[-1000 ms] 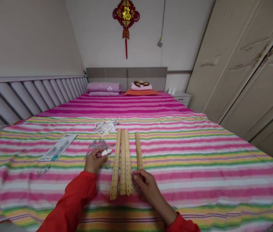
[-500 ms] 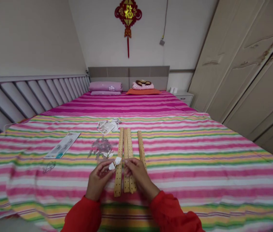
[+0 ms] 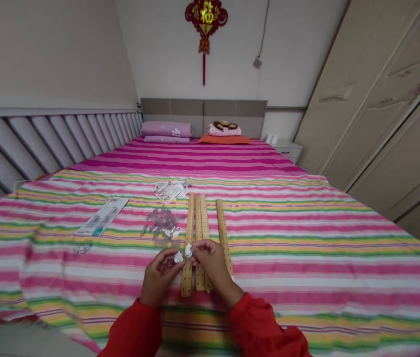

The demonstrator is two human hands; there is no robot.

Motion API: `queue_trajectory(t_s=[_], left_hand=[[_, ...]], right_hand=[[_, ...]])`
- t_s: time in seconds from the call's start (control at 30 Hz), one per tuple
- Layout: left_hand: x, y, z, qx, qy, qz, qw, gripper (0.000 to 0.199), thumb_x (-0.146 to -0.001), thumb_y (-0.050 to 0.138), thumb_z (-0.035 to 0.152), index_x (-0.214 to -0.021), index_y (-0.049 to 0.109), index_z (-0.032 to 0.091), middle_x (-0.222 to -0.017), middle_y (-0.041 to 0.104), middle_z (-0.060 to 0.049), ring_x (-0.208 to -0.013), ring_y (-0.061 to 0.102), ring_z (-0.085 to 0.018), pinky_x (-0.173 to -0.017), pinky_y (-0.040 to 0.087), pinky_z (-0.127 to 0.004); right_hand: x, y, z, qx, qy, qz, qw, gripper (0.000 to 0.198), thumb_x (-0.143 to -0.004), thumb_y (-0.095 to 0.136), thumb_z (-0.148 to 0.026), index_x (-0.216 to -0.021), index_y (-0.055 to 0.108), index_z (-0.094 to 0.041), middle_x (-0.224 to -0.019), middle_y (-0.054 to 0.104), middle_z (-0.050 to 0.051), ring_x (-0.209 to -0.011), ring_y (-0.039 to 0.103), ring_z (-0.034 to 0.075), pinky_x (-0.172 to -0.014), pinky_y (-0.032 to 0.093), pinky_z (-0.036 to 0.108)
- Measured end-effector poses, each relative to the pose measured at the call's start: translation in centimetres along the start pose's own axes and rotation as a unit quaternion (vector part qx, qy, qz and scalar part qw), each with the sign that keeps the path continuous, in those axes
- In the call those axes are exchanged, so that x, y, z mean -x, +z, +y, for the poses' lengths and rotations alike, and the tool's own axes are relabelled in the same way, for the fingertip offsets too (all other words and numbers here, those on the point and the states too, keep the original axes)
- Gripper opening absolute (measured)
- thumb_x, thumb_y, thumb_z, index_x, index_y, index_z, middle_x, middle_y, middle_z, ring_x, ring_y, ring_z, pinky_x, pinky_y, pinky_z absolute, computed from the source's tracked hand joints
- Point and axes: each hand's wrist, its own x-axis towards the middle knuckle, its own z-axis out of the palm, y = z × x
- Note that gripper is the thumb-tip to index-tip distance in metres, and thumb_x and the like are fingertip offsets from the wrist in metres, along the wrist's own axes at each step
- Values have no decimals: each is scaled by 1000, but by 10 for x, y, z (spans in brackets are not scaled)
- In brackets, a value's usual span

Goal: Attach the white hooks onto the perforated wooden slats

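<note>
My left hand (image 3: 158,277) pinches a small white piece (image 3: 178,257) between thumb and fingertips. Right beside it, my right hand (image 3: 213,263) has its thumb and forefinger closed on a second small white piece (image 3: 188,251). Whether the two pieces are joined is too small to tell. Both are held over a wooden strip with rows of holes (image 3: 187,233). Two more such strips (image 3: 204,218) lie side by side, partly under my right hand. A further holed strip (image 3: 222,218) lies apart on the right.
On the striped bedspread (image 3: 306,238) lie a pile of small greyish clear pieces (image 3: 161,220), several white-edged cards (image 3: 169,190), a long flat pack (image 3: 104,216) and thin wire loops (image 3: 82,247). A slatted rail (image 3: 46,139) runs along the left; wardrobe doors (image 3: 388,104) stand right.
My right hand has moved left and taken hold of the upper white piece; before, its fingers were apart from it. The view has shifted slightly.
</note>
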Motion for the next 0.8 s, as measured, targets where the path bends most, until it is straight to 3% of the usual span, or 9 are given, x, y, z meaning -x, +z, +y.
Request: queue_trajectory(t_s=[0.1, 0.2, 0.3, 0.43, 0.53, 0.63, 0.73, 0.8], left_hand=[[2, 4, -2, 33, -36, 8, 999, 46, -54, 78, 43, -88, 62, 17, -75, 69, -4, -76, 67, -19, -71, 55, -30], [2, 7, -5, 74, -73, 12, 995, 48, -52, 79, 43, -89, 62, 17, -82, 70, -5, -82, 66, -20, -75, 54, -31], [3, 7, -12, 99, -87, 25, 991, 46, -52, 80, 40, -88, 62, 17, -84, 70, -4, -83, 66, -18, -75, 54, -29], [8, 4, -21, 57, -81, 14, 995, 45, -53, 80, 41, -88, 63, 17, -75, 67, -1, -74, 65, -16, -69, 53, -27], [5, -1, -22, 10, -61, 26, 998, 46, -57, 76, 44, -92, 64, 17, -78, 69, -3, -77, 65, -18, -71, 53, -30], [-12, -8, -16, -96, 32, 43, 994, 39, -65, 71, 42, -96, 65, 19, -94, 70, -7, -88, 65, -21, -79, 52, -33], [-39, -15, -11, -241, 145, -9, 960, 26, -70, 66, 32, -94, 68, 22, -103, 70, -8, -98, 62, -24, -88, 48, -38], [-56, -18, -10, -324, 177, -56, 928, 22, -71, 65, 26, -92, 70, 24, -99, 71, -8, -97, 62, -25, -91, 45, -42]], right_hand=[[4, 3, 0, 42, -25, 12, 999, 16, -59, 72, -28, -66, 62, -17, -52, 60, -2, -44, 54, 13, -44, 44, 24], [12, 3, -3, 163, -136, 32, 977, 3, -66, 63, -19, -67, 65, -18, -58, 60, -1, -52, 54, 13, -49, 44, 24], [21, 3, -11, 255, -245, 37, 935, 13, -70, 55, -13, -72, 66, -19, -68, 60, 1, -58, 54, 13, -53, 44, 24], [27, 2, -21, 258, -280, 45, 924, 13, -76, 54, -15, -79, 65, -20, -76, 61, 3, -63, 55, 14, -57, 46, 25], [25, 0, -23, 225, -258, 49, 938, 9, -78, 57, -21, -79, 65, -20, -76, 61, 3, -66, 56, 14, -59, 46, 25], [19, -3, -17, 127, -170, 64, 975, 10, -75, 63, -28, -76, 64, -18, -65, 60, 0, -59, 55, 14, -54, 45, 24], [13, -11, -11, 2, -72, 98, 993, 17, -68, 69, -30, -75, 62, -17, -57, 58, -2, -51, 53, 12, -48, 42, 23], [13, -19, -7, -64, -25, 124, 990, 19, -63, 73, -29, -74, 63, -16, -54, 59, -3, -49, 52, 11, -46, 41, 23]])
